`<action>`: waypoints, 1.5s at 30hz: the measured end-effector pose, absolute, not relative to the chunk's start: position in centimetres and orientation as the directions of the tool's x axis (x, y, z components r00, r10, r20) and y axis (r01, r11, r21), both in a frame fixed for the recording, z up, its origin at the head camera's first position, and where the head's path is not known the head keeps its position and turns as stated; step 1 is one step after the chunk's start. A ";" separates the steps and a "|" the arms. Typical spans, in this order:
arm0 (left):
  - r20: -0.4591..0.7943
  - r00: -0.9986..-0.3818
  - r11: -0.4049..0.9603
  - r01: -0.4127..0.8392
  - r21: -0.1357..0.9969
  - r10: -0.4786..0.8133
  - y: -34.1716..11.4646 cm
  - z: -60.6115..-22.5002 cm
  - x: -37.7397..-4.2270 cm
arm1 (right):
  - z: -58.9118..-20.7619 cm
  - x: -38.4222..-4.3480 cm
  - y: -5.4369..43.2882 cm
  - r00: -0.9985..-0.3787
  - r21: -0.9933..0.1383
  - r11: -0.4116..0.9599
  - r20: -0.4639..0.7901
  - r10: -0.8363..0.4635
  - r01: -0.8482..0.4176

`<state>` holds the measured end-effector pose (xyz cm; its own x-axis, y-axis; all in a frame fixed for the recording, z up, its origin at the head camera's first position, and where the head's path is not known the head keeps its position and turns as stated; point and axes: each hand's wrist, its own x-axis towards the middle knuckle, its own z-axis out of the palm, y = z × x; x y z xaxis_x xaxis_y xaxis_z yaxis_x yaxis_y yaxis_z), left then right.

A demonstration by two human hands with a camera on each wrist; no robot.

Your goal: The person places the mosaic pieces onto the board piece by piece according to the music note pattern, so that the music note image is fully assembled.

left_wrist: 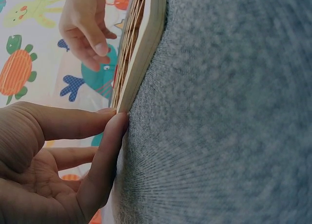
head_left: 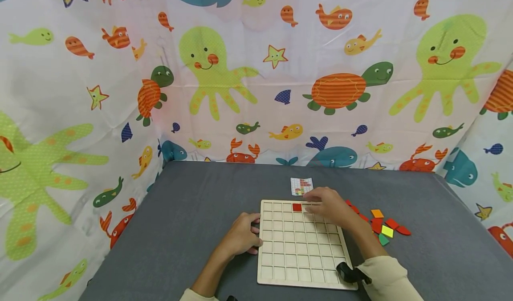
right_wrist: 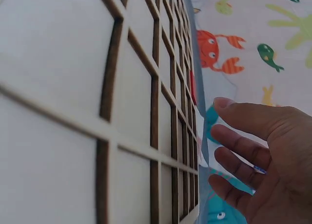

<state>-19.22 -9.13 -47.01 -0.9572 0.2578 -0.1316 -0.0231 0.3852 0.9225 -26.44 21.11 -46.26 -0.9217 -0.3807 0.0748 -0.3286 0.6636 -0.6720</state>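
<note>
A wooden grid board [head_left: 294, 247] with rows of shallow square cells lies on the table. One red square tile [head_left: 297, 207] sits in a cell of its top row. My left hand [head_left: 240, 235] pinches the board's left edge; the left wrist view shows thumb and finger [left_wrist: 105, 151] meeting at that rim. Over the top right of the board is my right hand [head_left: 329, 206], its fingers loosely bent and apart. Nothing shows between those fingers [right_wrist: 239, 141] in the right wrist view. Just behind the board lies a small printed card [head_left: 300, 185] with a coloured pattern.
Loose flat tiles in red, orange, yellow and green lie right of the board, among them a yellow tile [head_left: 387, 231] and a green tile [head_left: 383, 239]. The right forearm partly covers this pile. A grey cloth [head_left: 192, 212] covers the table, and a sea-animal curtain [head_left: 264, 87] hangs behind.
</note>
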 end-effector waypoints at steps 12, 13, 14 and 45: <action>-0.125 -0.958 0.381 -0.018 0.925 0.259 -9.1 -47.4 -19.3 | -46.6 -25.4 24.1 -0.951 -0.621 0.725 0.130 -0.279 -0.297; -0.125 -0.958 0.382 -0.018 0.924 0.258 -9.1 -47.4 -19.3 | -46.6 -25.3 24.3 -0.953 -0.619 0.728 0.132 -0.273 -0.294; -0.127 -0.958 0.384 -0.020 0.923 0.257 -9.0 -47.4 -19.3 | -46.7 -25.3 24.5 -0.956 -0.615 0.734 0.132 -0.264 -0.288; -0.139 -0.959 0.377 -0.036 0.926 0.248 -9.2 -47.1 -19.3 | -47.8 -25.3 30.6 -0.987 -0.564 0.811 0.090 -0.131 -0.158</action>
